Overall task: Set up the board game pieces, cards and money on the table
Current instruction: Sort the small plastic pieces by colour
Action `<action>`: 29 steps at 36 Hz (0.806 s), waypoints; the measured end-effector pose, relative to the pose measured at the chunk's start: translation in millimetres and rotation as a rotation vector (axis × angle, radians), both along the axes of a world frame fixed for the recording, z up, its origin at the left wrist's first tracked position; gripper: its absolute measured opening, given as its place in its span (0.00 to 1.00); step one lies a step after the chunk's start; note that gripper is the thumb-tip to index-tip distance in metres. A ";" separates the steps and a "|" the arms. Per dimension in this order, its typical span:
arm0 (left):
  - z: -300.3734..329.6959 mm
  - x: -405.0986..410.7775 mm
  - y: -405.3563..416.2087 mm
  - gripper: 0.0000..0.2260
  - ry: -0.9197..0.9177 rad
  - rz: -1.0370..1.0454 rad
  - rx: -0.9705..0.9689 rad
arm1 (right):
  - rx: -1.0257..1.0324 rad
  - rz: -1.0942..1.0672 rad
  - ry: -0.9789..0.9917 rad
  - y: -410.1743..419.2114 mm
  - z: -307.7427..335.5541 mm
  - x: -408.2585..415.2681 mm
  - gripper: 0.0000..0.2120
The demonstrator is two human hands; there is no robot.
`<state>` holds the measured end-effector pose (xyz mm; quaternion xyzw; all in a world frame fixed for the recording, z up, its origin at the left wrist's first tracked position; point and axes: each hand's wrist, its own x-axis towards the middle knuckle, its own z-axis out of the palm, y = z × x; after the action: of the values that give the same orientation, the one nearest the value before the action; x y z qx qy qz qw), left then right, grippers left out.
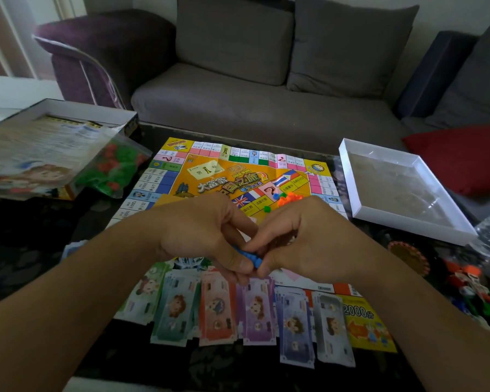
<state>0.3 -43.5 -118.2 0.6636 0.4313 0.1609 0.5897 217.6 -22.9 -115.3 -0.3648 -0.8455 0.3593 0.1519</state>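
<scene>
**Ana:** Grey sofa (238, 89) behind, dark worktop (40, 236) in front. What's laid out on it?

**Ben:** A paper game board (238, 171) lies flat in the middle. Along its near edge sits a row of money stacks (232, 312), sorted by colour, side by side. A bag of red and green pieces (111, 171) rests at the far left against the box (68, 114), with a printed sheet (34, 159) lying over that box. A white lid (402, 216) sits to the right, apart from the board.

**Ana:** And the hands?

**Ben:** Both meet above the board's near half. The left hand (198, 236) has its fingers curled, thumb pinching a small blue piece (249, 257). The right hand (300, 241) pinches the same piece from the other side, fingertips pressed against it. So both are closed on it, wrists low, forearms angled inward.

**Ana:** Which step is that?

**Ben:** I'd judge the money is done and the playing pieces are in hand; it looks as though something blue is being joined or pulled apart. A few small coloured pieces (286, 198) already lie on the board just beyond the knuckles, and more lie at the right edge (470, 281).

**Ana:** Next move?

**Ben:** Probably a small, careful twist or push at the fingertips, then setting the piece down on the board without disturbing the notes.
</scene>
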 end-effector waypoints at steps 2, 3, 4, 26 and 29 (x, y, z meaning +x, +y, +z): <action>0.4 0.0 -0.7 0.17 -0.012 -0.013 -0.012 | -0.016 -0.001 0.004 -1.1 2.4 0.1 0.14; 0.4 -0.2 -0.4 0.17 -0.019 -0.019 -0.018 | -0.024 -0.003 0.007 -1.3 3.5 0.3 0.14; 0.4 -0.1 -0.2 0.17 -0.026 -0.025 -0.025 | -0.033 -0.004 0.010 -1.5 4.7 0.6 0.14; -22.3 30.2 22.4 0.08 -0.317 0.676 -0.198 | 0.196 -0.536 0.177 35.2 -19.5 27.2 0.15; -26.1 30.4 26.3 0.09 -0.372 0.803 -0.273 | 0.209 -0.644 0.044 49.4 -37.9 38.1 0.15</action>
<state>30.7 -17.2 -144.3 0.3204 0.5582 0.4346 0.6300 255.7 26.4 -153.3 -0.5876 -0.7156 0.2120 0.3125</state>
